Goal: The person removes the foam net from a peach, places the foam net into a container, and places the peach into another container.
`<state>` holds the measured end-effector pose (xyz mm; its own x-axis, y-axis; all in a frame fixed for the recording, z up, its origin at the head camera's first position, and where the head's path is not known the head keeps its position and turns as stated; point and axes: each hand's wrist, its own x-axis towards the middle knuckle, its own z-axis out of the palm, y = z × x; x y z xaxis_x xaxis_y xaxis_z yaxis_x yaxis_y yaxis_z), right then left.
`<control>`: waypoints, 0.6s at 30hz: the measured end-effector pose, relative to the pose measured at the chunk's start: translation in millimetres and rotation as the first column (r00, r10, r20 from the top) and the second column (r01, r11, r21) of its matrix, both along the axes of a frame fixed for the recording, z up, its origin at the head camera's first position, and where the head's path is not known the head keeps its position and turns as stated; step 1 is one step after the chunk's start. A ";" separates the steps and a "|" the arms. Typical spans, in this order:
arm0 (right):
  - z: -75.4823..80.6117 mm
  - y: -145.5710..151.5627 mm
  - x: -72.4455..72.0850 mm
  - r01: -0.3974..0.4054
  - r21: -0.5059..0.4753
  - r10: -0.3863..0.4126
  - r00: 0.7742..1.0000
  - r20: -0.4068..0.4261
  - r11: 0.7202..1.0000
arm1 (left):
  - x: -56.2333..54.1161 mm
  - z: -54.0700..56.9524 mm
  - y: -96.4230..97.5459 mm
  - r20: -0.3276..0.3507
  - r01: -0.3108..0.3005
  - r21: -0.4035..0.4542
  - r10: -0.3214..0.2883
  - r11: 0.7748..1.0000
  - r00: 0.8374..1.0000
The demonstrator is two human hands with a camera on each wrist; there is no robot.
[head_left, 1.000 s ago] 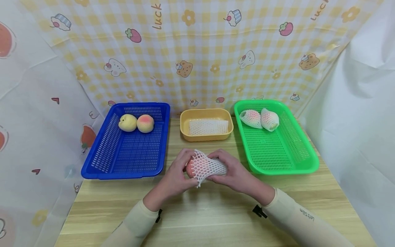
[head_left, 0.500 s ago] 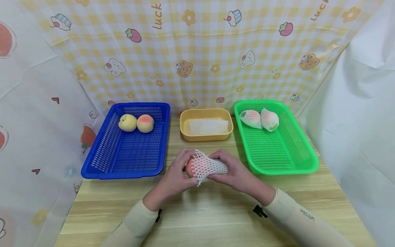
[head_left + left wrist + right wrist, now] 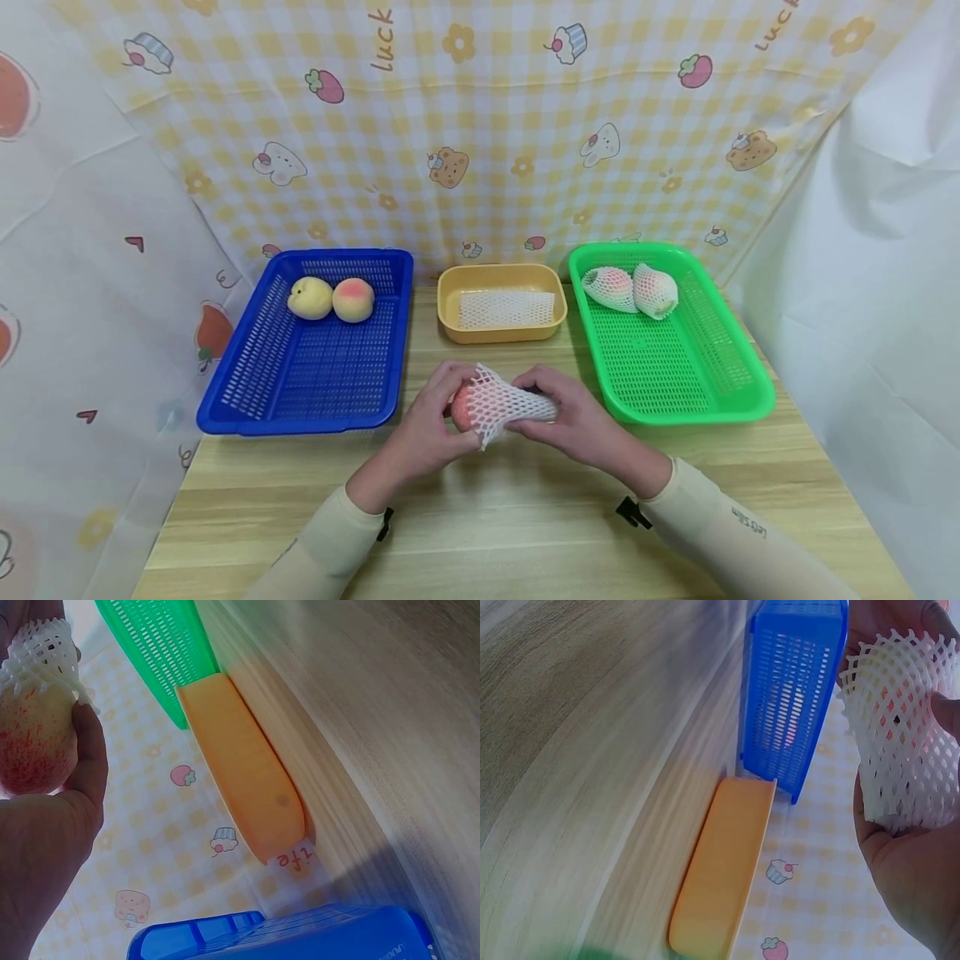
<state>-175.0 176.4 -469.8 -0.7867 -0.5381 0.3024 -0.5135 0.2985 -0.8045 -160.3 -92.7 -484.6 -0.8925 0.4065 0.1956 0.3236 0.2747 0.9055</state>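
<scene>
A red-and-yellow peach (image 3: 34,742) is held by my left hand (image 3: 431,421), thumb and fingers curled round its bare end. White foam netting (image 3: 504,406) covers the rest of the peach, its flared edge lying near the left fingertips. My right hand (image 3: 570,417) grips the narrower far part of this sleeve. In the right wrist view the foam netting (image 3: 904,742) spreads over the fruit, with the right thumb on it. Both hands are above the wooden table, in front of the yellow tray.
A blue basket (image 3: 330,408) at left holds two bare peaches (image 3: 353,300). Behind the hands, a yellow tray (image 3: 502,335) contains flat foam netting (image 3: 507,308). At right stands a green basket (image 3: 690,417) with two netted peaches (image 3: 656,292). A patterned cloth (image 3: 480,125) hangs behind.
My right hand has shifted slightly right along the netting, which looks drawn a little narrower there. The left hand keeps its hold on the peach, almost still.
</scene>
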 end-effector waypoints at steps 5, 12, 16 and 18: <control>-0.3 0.0 -0.1 0.001 -0.008 -0.001 1.000 0.014 1.000 | 0.1 0.8 0.0 -0.003 0.008 0.017 -0.008 1.000 1.000; 0.7 -0.5 0.9 0.007 -0.012 -0.006 0.999 0.048 1.000 | -0.1 1.7 0.1 -0.003 0.012 0.024 -0.012 1.000 1.000; 1.1 -0.3 1.5 0.011 -0.008 -0.010 0.999 0.037 1.000 | 0.3 2.2 0.0 -0.006 0.010 0.018 -0.010 1.000 1.000; 1.0 0.0 1.9 0.011 -0.008 -0.011 1.000 0.023 1.000 | 0.5 2.4 -0.3 -0.008 0.008 0.015 -0.008 1.000 1.000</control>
